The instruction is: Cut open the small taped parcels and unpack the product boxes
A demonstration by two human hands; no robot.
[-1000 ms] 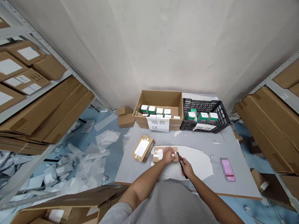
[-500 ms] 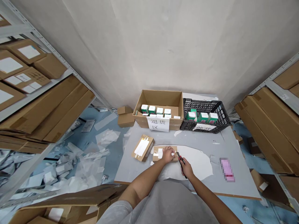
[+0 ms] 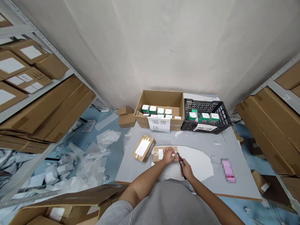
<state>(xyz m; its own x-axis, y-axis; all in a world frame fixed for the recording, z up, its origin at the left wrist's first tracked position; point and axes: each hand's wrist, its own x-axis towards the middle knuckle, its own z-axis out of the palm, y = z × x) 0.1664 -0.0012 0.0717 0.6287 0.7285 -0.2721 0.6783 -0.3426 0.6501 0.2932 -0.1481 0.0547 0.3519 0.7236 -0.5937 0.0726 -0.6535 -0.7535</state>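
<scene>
Holding down the small carton [image 3: 159, 153], my left hand [image 3: 168, 155] covers the right half of its top. The fingers are bent and touch the cardboard; whether they pinch anything I cannot tell. The fingers of my right hand [image 3: 187, 169] are wrapped around a black-and-red cutter [image 3: 180, 160], its tip at the carton's right end; actual contact is too small to confirm. Both forearms reach forward and converge on the carton, the cutter tilted up toward the left. The carton lies flat on a white sheet [image 3: 199, 162], on the bench [image 3: 133, 175]. A second carton [image 3: 143, 148] rests just to its left. Behind, an open cardboard box [image 3: 177, 126] and a black crate [image 3: 221, 126] stand side by side, containing green-and-white boxes [image 3: 152, 110].
</scene>
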